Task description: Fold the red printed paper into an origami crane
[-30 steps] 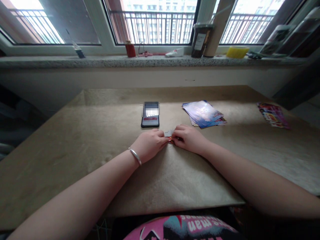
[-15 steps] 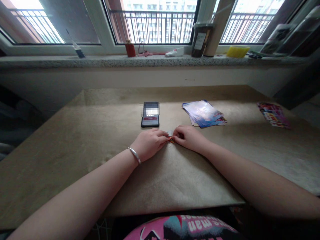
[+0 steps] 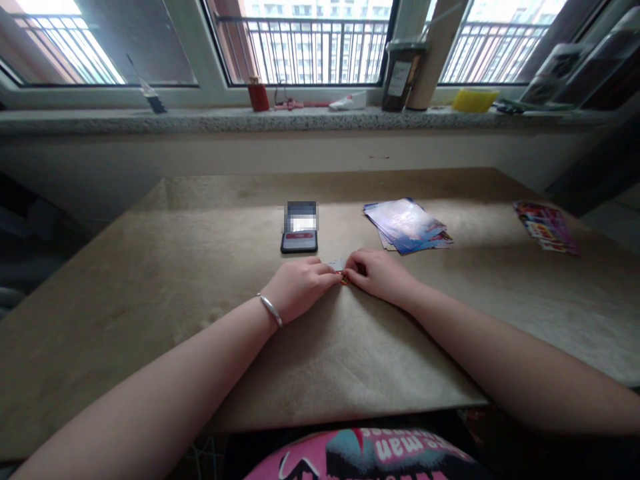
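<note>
On the near part of the tabletop, just nearer and to the right of the phone, sits a small printed slip between the two hands. Compared with a second ago, the left hand has slid a bit right and covers more of it, while the right hand has loosened from a bunched grip to thumb and index curled in a loop, tips pinching the right edge. Looks to me like the left is steadying it while the right does the fiddly bit, so it's not finished with.

Left fingers lie close together over the slip, but can't tell if they're pinching or just pressing. Also no idea whether the whitish bit on the far side is the same piece. Most of the phone's screen is pixelated, and both forearms run out of frame.
</note>
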A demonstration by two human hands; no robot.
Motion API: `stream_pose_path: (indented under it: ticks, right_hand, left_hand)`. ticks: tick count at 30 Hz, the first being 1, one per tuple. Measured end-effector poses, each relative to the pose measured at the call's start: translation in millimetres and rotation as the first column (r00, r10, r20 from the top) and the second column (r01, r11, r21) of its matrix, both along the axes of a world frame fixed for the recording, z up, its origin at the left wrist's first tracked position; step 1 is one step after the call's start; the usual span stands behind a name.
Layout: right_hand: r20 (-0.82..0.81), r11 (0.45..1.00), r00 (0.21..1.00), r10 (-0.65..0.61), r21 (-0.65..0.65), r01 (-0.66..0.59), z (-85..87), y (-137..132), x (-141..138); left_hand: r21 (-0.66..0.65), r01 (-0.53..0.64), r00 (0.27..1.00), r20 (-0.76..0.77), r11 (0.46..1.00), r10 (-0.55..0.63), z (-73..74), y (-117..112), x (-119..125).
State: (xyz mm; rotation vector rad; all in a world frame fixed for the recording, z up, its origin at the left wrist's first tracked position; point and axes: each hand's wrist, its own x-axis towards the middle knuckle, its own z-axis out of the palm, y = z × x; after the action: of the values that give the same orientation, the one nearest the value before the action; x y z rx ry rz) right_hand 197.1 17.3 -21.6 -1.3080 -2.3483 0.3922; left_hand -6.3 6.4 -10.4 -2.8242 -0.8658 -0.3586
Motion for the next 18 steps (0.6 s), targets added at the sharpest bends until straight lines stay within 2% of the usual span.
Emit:
stream_pose_path:
  ticks: [9, 13, 16, 18]
  right_hand:
    - [-0.053, 0.999, 0.998, -0.036, -0.032, 0.035, -3.1, -0.6, -0.2]
    - [-0.110, 0.999, 0.993, 0.048, -0.015, -0.050, -4.5, 0.7, 3.9]
    - [-0.094, 0.993, 0.989, 0.113, 0.033, -0.111, -3.2, 0.1, 6.9]
    - [-0.073, 0.993, 0.991, 0.112, 0.053, -0.108, -2.1, -0.9, 8.1]
  left_hand:
    - [0.014, -0.077, 0.997, -0.027, 0.997, 0.078, 0.3, -2.1, 3.6]
    - [0.022, -0.085, 0.996, -0.013, 0.996, 0.086, -1.0, -2.0, 2.8]
    - [0.007, -0.088, 0.996, -0.007, 0.996, 0.088, -1.3, -2.7, 2.5]
    - [-0.019, -0.090, 0.996, -0.003, 0.996, 0.090, -2.1, -2.5, 2.4]
